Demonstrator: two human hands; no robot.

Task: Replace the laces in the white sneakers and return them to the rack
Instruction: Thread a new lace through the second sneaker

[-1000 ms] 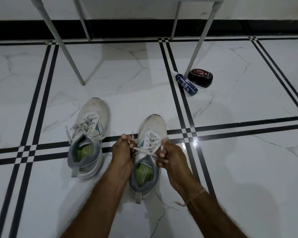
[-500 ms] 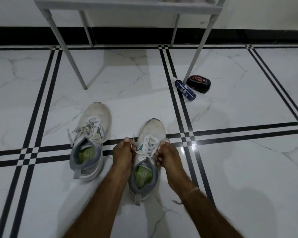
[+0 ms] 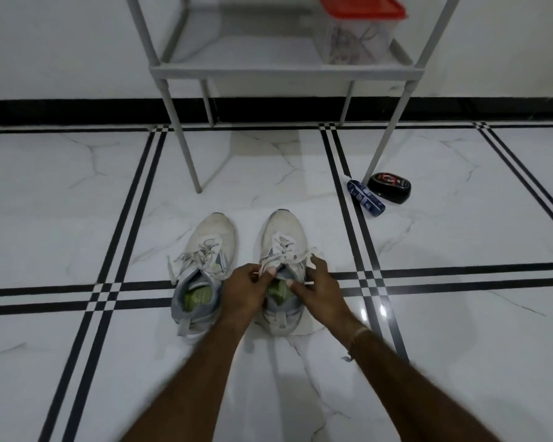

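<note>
Two white sneakers stand side by side on the marble floor, toes pointing away from me. The left sneaker (image 3: 206, 250) is laced, with loose lace ends. Over the opening of the right sneaker (image 3: 283, 231) my left hand (image 3: 245, 293) pinches one end of its white lace (image 3: 284, 250). My right hand (image 3: 320, 287) pinches the other lace end at the shoe's right side. Both hands sit close together above the green insole. The grey metal rack (image 3: 284, 71) stands just beyond the shoes.
On the rack's lowest shelf sits a clear box with a red lid (image 3: 359, 30) holding tangled laces. A blue bottle (image 3: 366, 199) and a black shoe-polish sponge case (image 3: 390, 188) lie on the floor by the rack's right front leg (image 3: 385, 145).
My hands have drawn inward over the right sneaker's opening, still holding the lace ends. The view has tilted up, bringing the rack shelf and red-lidded box into sight.
</note>
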